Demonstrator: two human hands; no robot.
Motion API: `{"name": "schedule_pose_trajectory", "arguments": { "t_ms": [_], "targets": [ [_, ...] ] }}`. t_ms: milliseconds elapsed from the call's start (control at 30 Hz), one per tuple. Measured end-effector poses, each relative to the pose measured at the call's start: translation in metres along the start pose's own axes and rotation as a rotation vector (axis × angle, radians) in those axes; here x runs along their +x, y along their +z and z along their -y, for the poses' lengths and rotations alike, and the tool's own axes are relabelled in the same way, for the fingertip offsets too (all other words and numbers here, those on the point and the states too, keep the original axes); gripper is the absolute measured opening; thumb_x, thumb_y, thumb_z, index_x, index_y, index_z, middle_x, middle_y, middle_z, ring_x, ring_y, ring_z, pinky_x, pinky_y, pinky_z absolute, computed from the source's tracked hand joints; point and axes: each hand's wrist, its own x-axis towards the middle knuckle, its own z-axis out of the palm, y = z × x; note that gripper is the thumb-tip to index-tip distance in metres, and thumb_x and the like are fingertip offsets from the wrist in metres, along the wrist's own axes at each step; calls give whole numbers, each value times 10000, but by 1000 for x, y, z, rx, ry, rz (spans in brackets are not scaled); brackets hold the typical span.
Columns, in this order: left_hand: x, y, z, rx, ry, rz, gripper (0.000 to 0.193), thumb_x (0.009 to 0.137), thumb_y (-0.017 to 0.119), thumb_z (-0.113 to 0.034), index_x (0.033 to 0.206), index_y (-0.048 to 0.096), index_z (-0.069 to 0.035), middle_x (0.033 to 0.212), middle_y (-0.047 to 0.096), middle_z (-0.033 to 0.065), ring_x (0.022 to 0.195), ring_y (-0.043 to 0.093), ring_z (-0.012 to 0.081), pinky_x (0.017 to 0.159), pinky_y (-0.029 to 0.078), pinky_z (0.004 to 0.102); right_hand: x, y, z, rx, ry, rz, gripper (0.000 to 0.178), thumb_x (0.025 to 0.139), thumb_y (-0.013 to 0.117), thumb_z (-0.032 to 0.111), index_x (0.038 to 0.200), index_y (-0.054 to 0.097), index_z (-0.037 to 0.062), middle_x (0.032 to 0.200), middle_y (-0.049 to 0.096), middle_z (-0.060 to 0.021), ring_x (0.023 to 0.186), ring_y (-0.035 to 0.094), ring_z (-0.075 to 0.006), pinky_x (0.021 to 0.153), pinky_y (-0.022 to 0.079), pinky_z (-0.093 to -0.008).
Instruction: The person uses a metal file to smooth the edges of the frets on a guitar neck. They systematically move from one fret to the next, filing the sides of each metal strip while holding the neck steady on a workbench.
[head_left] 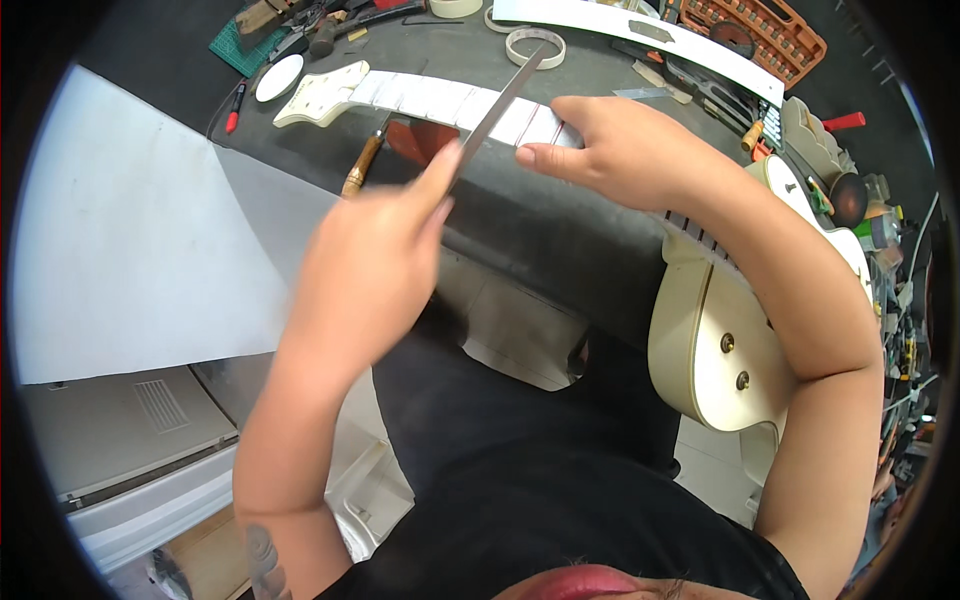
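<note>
A cream electric guitar lies across the dark workbench, its body (715,350) at the right and its headstock (325,95) at the far left. White tape covers the fingerboard (435,98) between the frets. My left hand (370,255), slightly blurred, is closed on a narrow metal file (503,105) with the index finger laid along it. The file slants over the neck, its tip pointing away from me; whether it touches a fret, I cannot tell. My right hand (625,150) grips the neck nearer the body, thumb on the near side. My right forearm hides part of the guitar.
Below the neck lie a wooden-handled tool (362,167) and a reddish-brown piece (422,140). A tape roll (536,48) sits just beyond the file tip. A white dish (279,78), a red-tipped tool (235,108), a long white strip (715,58) and an orange tool case (790,45) line the back.
</note>
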Motion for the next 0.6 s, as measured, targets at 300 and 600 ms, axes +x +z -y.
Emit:
{"name": "schedule_pose_trajectory", "arguments": {
  "t_ms": [300, 600],
  "targets": [
    [-87, -8, 7, -76, -54, -10, 562, 1008, 709, 44, 1556, 694, -79, 781, 632, 238, 674, 619, 419, 689, 528, 388, -2, 6, -7, 25, 9, -1, 713, 1091, 653, 664, 1105, 707, -47, 929, 741, -264, 923, 735, -419, 843, 557, -505],
    [28, 12, 3, -45, 49, -101, 542, 1028, 715, 11, 1547, 710, -145, 795, 646, 262, 703, 603, 470, 696, 538, 422, 1, 0, 3, 11, -2, 20, 705, 1094, 657, 654, 1122, 711, -49, 938, 753, -264, 918, 736, -424, 839, 559, -503]
  ]
}}
